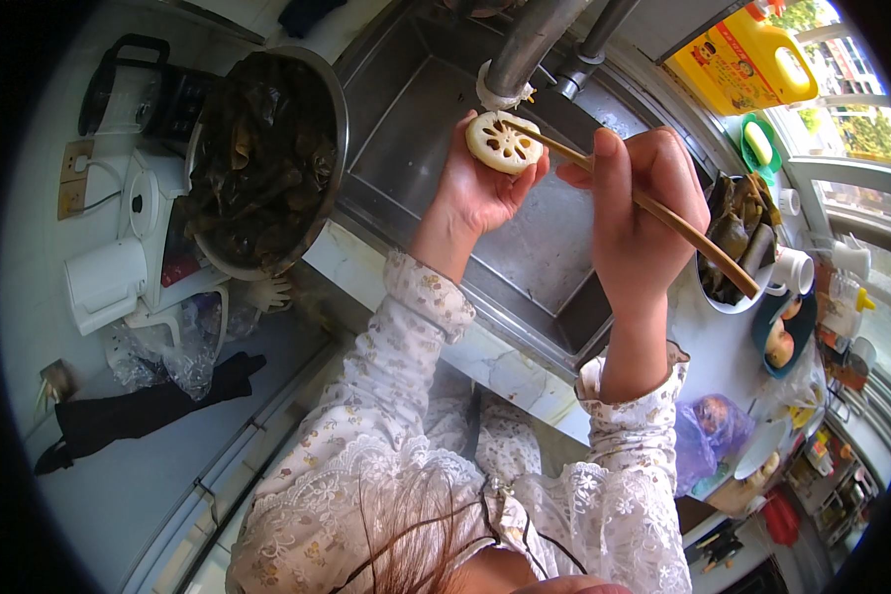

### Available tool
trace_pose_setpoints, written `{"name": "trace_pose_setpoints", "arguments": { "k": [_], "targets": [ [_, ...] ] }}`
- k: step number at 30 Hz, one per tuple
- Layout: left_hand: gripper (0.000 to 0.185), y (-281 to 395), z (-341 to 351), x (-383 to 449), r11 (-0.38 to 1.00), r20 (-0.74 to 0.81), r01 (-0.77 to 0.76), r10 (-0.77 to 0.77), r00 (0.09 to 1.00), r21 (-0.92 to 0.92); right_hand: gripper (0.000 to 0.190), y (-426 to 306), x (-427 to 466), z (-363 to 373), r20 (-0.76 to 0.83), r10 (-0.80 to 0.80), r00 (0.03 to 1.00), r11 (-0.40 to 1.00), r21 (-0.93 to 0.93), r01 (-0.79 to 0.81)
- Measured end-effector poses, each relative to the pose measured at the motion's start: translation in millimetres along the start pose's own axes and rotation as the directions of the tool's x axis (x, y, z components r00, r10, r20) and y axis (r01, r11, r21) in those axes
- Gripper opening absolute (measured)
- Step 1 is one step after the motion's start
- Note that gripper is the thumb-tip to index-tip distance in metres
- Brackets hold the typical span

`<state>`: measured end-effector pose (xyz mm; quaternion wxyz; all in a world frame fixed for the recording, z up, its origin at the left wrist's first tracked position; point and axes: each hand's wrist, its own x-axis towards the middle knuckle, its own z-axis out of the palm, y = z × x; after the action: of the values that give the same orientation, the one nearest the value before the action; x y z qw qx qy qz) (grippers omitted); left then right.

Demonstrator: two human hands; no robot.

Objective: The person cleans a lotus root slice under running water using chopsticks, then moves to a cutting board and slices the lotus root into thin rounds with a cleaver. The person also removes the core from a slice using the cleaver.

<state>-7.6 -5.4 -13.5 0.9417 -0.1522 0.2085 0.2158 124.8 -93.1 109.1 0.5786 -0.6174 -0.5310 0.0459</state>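
My left hand [482, 185] holds a round piece of lotus root [514, 152] over the sink, its cut face with several holes turned up. My right hand [642, 204] grips a wooden chopstick [690, 232] at a slant. The chopstick's thin tip meets the cut face near one of the upper holes; how deep it goes I cannot tell. Dark bits show inside some holes. Just above the lotus root is the end of a metal faucet [523, 56], wrapped in something white. Below both hands lies the stainless steel sink [405, 96].
At left stands a large metal basin [339, 111] of dark wet leaves [267, 163]. More leaves fill a white bowl [720, 301] beside the right wrist. Farther right are a blue bowl [761, 327] of produce and a purple plastic bag [694, 445]. A yellow jug [742, 67] stands by the window.
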Motion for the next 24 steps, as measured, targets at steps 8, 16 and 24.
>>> {"name": "trace_pose_setpoints", "arguments": {
  "k": [8,16,24],
  "targets": [
    [0.066,-3.2,-5.9,-1.8,0.998,-0.007,0.022,-0.023,1.0,-0.057,0.029,1.2,-3.4,-3.0,-0.01,0.018,1.0,1.0,0.02,-0.018],
    [0.064,-5.2,-4.6,-2.5,0.999,-0.029,0.016,-0.017,0.999,-0.046,0.029,1.3,-4.5,-2.8,-0.022,0.035,0.999,0.999,0.038,-0.034],
    [0.064,-6.0,-6.1,-5.5,0.998,-0.058,-0.055,0.052,0.997,-0.039,0.029,-2.5,-8.0,1.3,-0.01,0.044,0.999,0.999,0.025,-0.044]
  ]
}}
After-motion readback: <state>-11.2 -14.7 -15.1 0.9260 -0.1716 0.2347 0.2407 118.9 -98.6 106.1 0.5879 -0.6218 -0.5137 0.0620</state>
